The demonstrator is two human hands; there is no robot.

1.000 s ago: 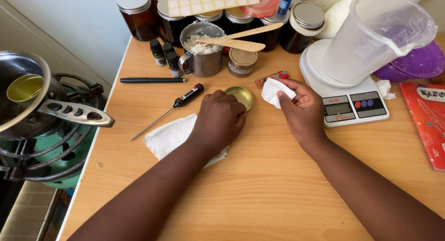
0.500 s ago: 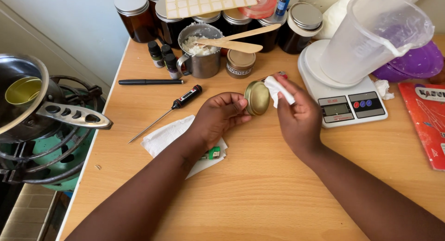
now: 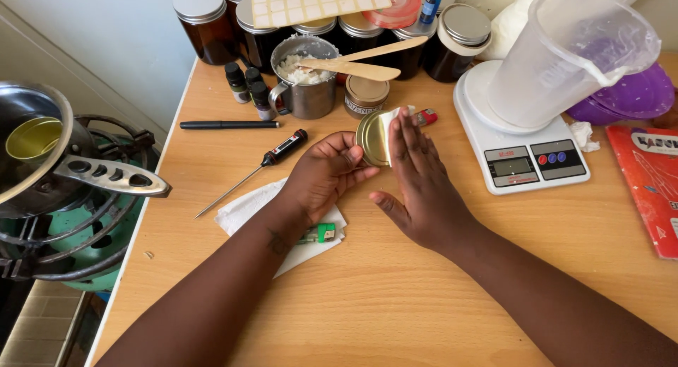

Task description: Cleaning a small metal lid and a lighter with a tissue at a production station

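My left hand holds a small round gold tin tilted on its side above the wooden table. Against the tin's right face my right hand presses a white tissue piece with flat fingers. Under my left wrist lies a white paper napkin with a small green lighter on it.
A probe thermometer and black pen lie to the left. Behind stand a metal cup of white wax with wooden spatulas, a small labelled tin, dark jars, small bottles. A white scale carries a plastic jug. A pot sits on the stove.
My left hand lifted the gold tin off the table and turned it on its side. My right hand brought the tissue against it and flattened over it.
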